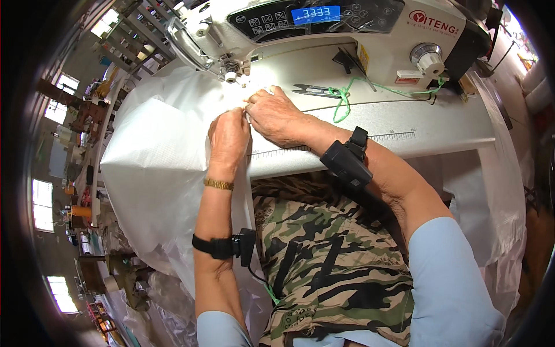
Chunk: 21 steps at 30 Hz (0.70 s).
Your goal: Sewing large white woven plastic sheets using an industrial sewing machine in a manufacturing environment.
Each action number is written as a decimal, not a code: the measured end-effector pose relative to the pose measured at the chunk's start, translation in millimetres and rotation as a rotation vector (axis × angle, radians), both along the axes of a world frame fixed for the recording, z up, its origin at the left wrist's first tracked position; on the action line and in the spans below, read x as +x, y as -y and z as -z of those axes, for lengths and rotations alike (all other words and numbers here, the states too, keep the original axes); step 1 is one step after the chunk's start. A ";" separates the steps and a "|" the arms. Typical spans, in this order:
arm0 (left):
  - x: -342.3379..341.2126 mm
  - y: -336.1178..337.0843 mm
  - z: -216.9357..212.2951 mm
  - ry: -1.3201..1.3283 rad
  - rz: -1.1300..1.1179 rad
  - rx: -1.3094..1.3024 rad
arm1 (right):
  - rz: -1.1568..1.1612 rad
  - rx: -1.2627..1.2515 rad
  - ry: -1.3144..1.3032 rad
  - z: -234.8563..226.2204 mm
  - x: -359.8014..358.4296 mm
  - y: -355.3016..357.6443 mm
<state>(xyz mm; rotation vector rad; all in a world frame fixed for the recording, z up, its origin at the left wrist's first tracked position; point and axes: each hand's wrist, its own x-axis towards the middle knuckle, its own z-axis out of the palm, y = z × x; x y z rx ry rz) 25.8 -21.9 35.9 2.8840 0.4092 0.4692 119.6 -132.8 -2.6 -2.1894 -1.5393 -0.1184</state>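
Close together under the sewing machine's lit needle area, my two hands pinch the edge of a white, shiny plastic-like sheet [150, 141]. My left hand [228, 139], with a gold band at its wrist, has its fingers curled in on that edge. Just right of it, my right hand [274, 115] lies on the machine bed, fingers bent and thumb side toward the left hand. Glare and the fingers hide the exact spot they grip. The presser foot and needle of the sewing machine [324, 29] stand just beyond my fingertips.
Thread snips [315, 91] tied with a green cord [344, 104] lie right of my right hand. Behind them are a dark slim tool [355, 66] and the machine's handwheel [428, 59]. A ruler scale [393, 136] runs along the bed's front. The sheet hangs down at left.
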 end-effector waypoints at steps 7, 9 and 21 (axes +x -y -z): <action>-69.1 -57.7 -114.8 0.453 0.487 0.339 | -0.045 0.013 -0.054 1.9 3.6 9.2; -88.2 -141.3 -150.4 0.361 0.186 0.441 | -0.087 0.016 -0.034 6.3 7.1 11.3; -240.4 -474.0 53.4 0.305 -0.332 -0.777 | -0.110 0.018 0.012 5.1 11.6 20.1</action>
